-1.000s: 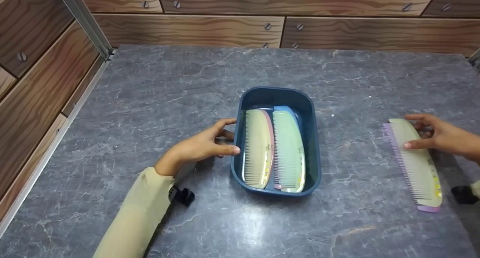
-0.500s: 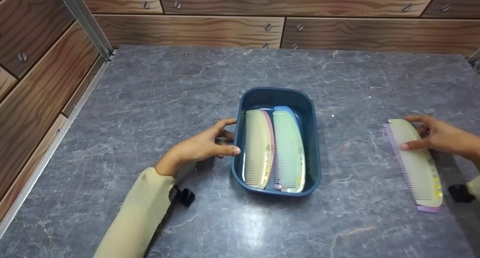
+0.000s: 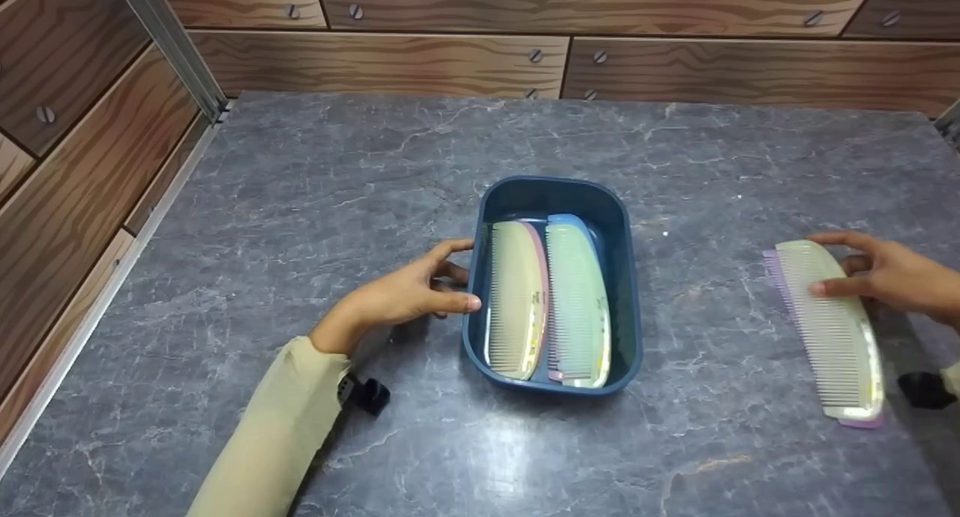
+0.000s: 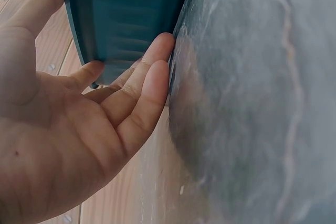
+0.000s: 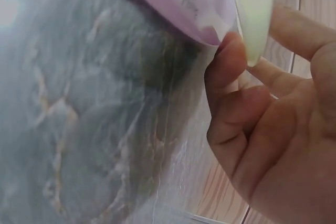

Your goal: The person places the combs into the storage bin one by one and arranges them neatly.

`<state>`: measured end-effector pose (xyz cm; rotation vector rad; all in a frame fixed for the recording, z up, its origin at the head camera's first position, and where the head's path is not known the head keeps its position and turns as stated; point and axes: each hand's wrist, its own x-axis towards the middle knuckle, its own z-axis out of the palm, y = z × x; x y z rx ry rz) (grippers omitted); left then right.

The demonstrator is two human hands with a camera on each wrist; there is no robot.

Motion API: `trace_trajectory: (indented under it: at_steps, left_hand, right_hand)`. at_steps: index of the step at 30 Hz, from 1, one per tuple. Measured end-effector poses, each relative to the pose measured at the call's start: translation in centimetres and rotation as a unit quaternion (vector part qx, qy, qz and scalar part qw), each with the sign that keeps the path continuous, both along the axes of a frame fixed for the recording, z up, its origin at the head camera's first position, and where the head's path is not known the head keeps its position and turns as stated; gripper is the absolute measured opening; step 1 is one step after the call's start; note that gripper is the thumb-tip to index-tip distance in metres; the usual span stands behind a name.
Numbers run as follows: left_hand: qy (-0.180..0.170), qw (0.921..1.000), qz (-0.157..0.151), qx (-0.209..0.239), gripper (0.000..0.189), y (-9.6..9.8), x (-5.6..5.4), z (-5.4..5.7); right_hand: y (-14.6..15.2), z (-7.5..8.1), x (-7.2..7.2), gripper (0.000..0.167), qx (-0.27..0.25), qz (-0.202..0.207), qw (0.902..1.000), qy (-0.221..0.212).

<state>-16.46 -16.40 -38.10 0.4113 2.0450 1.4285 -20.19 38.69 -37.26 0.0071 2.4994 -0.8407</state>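
At the right of the head view, my right hand (image 3: 889,277) pinches a pale yellow-green comb (image 3: 836,329). A lilac comb (image 3: 780,281) shows beneath it, mostly covered. In the right wrist view a fingertip lies between the pale comb (image 5: 254,14) and the lilac comb (image 5: 184,3). My left hand (image 3: 409,288) rests against the side of a dark blue bin (image 3: 634,299), thumb tip at the rim and the other fingers loosely bent along the outer wall (image 4: 126,19). Inside the bin lie a cream comb (image 3: 514,299) over a pink one and a mint comb (image 3: 577,299) over a blue one.
The grey marbled tabletop (image 3: 360,172) reaches back to a wood-patterned wall (image 3: 375,63). Another wood-patterned panel (image 3: 75,164) borders the left side. Black wrist cameras (image 3: 371,395) hang close to the table below each hand.
The pale comb in my right hand has tilted and shifted slightly left over the lilac comb, uncovering less of its lower tooth edge. My left hand and the bin have stayed put.
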Motion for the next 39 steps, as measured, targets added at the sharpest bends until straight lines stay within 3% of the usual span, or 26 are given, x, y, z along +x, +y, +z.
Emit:
trace_trajectory:
  at_steps: [7, 14, 19, 25, 30, 31, 35, 37, 39]
  left_hand:
    - [0.0, 1.0, 0.002, -0.002, 0.083, 0.1, 0.0, 0.0]
    - [0.003, 0.9999, 0.008, -0.01, 0.084, 0.0, 0.1, 0.0]
    - [0.003, 0.9999, 0.005, -0.013, 0.085, -0.1, 0.1, 0.0]
    - [0.004, 0.9999, 0.004, -0.016, 0.082, 0.0, 0.0, -0.1]
    - [0.0, 1.0, -0.002, -0.003, 0.082, 0.0, -0.1, -0.2]
    - [0.0, 1.0, -0.001, -0.004, 0.082, 0.0, -0.1, -0.2]
    - [0.001, 1.0, 0.0, -0.006, 0.082, 0.0, -0.2, -0.2]
    - [0.002, 1.0, 0.001, -0.009, 0.082, 0.0, -0.1, -0.2]
    - [0.003, 0.9999, 0.002, -0.011, 0.082, 0.0, -0.1, -0.2]
  right_hand:
    - [0.0, 0.2, 0.2, 0.096, -0.015, -0.014, 0.9997, 0.015]
    - [-0.6, 1.1, 0.8, 0.054, -0.115, -0.049, 0.9899, 0.067]
    - [-1.9, 1.6, 1.0, 0.053, -0.198, -0.071, 0.9743, 0.08]
    - [-3.2, 2.1, 1.1, 0.057, -0.333, -0.065, 0.9375, 0.076]
    - [-4.2, 2.7, 1.0, 0.056, -0.387, -0.053, 0.9183, 0.062]
    - [-4.5, 2.9, 1.0, 0.056, -0.367, -0.051, 0.9264, 0.069]
    - [-5.4, 3.4, 0.8, 0.057, -0.32, -0.046, 0.9424, 0.085]
    - [-5.8, 3.6, 0.7, 0.056, -0.328, -0.04, 0.94, 0.086]
    - [-6.1, 3.8, 0.6, 0.056, -0.358, -0.033, 0.9297, 0.078]
